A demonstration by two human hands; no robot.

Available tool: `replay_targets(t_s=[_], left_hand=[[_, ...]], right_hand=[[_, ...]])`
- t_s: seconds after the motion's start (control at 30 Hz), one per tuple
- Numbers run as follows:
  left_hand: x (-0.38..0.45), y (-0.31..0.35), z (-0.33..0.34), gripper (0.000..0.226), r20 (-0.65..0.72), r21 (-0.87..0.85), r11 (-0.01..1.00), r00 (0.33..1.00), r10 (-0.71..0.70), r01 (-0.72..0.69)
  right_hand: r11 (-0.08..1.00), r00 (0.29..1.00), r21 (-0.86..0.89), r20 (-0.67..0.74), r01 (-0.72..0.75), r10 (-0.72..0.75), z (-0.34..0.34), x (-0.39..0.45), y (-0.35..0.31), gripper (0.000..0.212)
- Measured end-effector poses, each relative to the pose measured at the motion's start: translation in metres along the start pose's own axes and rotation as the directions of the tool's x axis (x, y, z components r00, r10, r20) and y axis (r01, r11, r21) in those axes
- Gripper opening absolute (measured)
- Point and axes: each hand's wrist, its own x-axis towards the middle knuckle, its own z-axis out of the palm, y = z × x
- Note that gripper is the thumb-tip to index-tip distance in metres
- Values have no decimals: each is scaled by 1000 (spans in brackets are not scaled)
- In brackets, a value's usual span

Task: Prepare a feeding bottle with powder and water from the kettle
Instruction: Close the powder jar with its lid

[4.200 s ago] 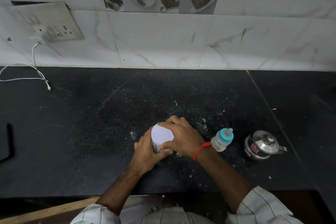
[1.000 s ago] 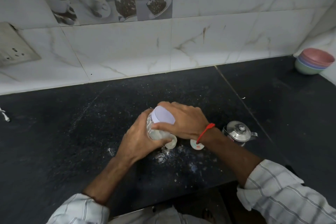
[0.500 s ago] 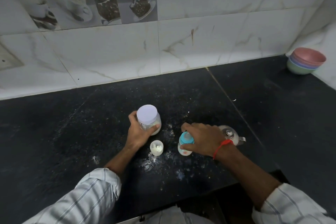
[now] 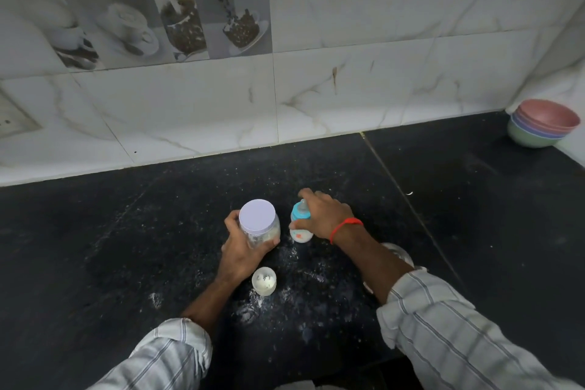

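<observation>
A clear powder jar (image 4: 260, 226) with a pale lilac lid stands on the black counter (image 4: 126, 263), and my left hand (image 4: 242, 252) is wrapped around its side. Just to its right stands the small feeding bottle (image 4: 300, 225) with a blue collar and teat, white liquid or powder low inside; my right hand (image 4: 323, 215) grips it from the right. A small clear cap (image 4: 264, 281) with a little white powder in it sits open side up near my left wrist. The steel kettle (image 4: 400, 255) is mostly hidden behind my right forearm.
White powder is scattered on the counter around the cap. A stack of coloured bowls (image 4: 543, 127) sits in the far right corner. A marble-tiled wall (image 4: 285, 89) runs along the back, with a switch plate (image 4: 12, 119) at the left edge.
Half a second ago my right hand held the bottle nearer to me beside the kettle; it now stands further back, next to the jar. My left hand stays on the jar.
</observation>
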Motion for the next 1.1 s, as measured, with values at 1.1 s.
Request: replay_targets(t_s=[1.1], left_hand=[[-37,-5,-47,121,-58,437,880,970,235,-187]], right_hand=[[994,996,68,-7,-85,86,-23,-17,73,82]])
